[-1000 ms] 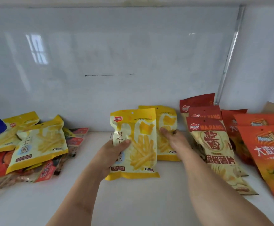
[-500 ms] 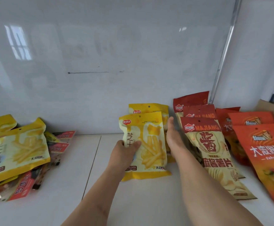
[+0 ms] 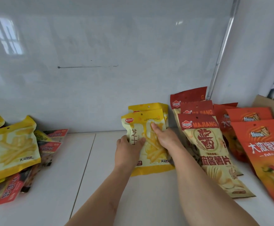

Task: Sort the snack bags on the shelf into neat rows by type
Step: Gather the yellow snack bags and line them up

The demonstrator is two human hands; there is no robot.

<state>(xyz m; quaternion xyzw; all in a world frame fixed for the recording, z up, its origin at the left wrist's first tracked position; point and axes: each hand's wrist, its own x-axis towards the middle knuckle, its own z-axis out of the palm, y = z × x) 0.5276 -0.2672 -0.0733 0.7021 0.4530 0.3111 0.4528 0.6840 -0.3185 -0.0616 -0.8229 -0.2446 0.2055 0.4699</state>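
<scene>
- Head view, middle: the left hand [image 3: 129,149] grips the left side of a yellow fries bag [image 3: 149,142], thumb on the front and the other fingers hidden behind it; the bag stands on the white shelf [image 3: 87,176] and leans back on a second yellow bag [image 3: 155,107], which rests against the back wall [image 3: 100,62]
- Head view, middle: the right hand [image 3: 164,137] lies flat on the front of the same bag with its fingers together, pressing and not pinching; so both hands are on one bag
- Head view, right: just beside the yellow bags is a row of dark red chip bags [image 3: 204,144], one behind the other; next to them is a row of orange bags [image 3: 261,144]; these rows look tidy already
- Head view, left: well apart from the hands is a messy pile [image 3: 15,157] with more yellow fries bags on top and small red packs [image 3: 51,146] under and behind them; it is not sorted yet
- Step, I think: the front yellow bag is being set straight in its row, so the yellow row has two bags now
- Next, I think: let go once the bag stays up; then reach left to the pile for another yellow bag and put it in front, square with the others; the bags are puffy and slippery, so a gentle hold and a small press should keep them from sliding down
</scene>
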